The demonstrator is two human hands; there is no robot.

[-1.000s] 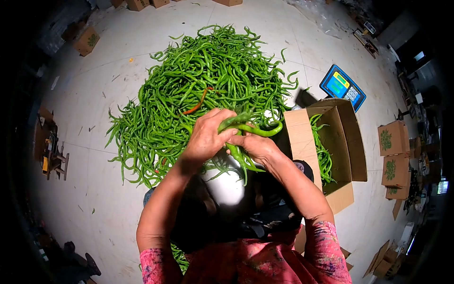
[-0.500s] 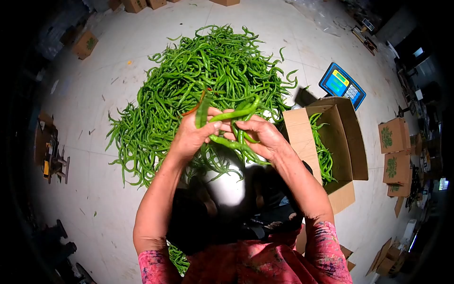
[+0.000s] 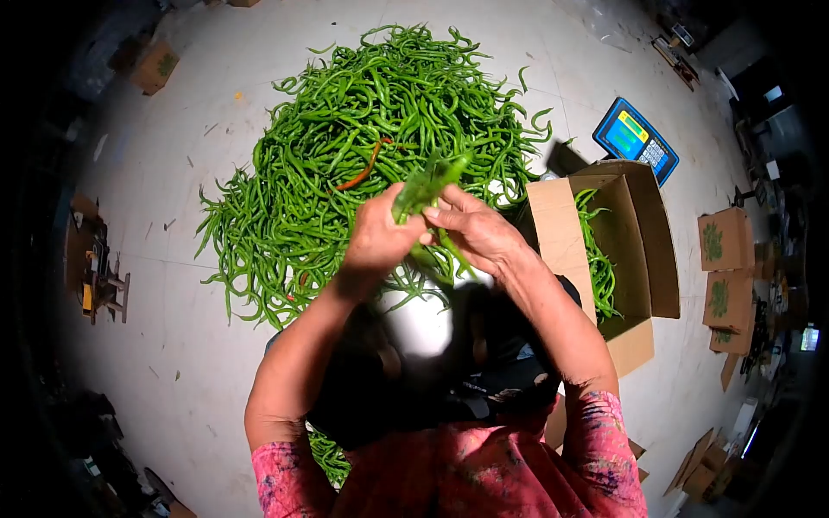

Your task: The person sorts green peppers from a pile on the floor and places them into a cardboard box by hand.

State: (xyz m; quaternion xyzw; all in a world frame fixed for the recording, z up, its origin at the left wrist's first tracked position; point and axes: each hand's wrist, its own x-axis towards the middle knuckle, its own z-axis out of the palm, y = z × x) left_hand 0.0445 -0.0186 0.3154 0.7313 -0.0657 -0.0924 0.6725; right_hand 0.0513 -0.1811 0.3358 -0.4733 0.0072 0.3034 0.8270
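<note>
Close together in front of the pile, my two hands hold a small bunch of long green chili peppers (image 3: 440, 177). My left hand (image 3: 377, 231) is closed around the bunch from the left, its fingers partly hidden. From the right, my right hand (image 3: 477, 226) pinches the peppers between thumb and fingers; some of their tips hang below, blurred. Just beyond is a large pile of green chili peppers (image 3: 389, 112) on the floor, with a red chili pepper (image 3: 361, 168) lying on it.
An open cardboard box (image 3: 635, 250) with green peppers along its left side stands to my right. Behind it is a blue scale display (image 3: 636, 141). Printed cartons (image 3: 724, 243) stand farther right, and another carton (image 3: 155, 67) sits at the far left on the pale floor (image 3: 181, 345).
My hands have come closer together and gathered the peppers, which were spread across both hands, into an upright bunch. The view has shifted slightly.
</note>
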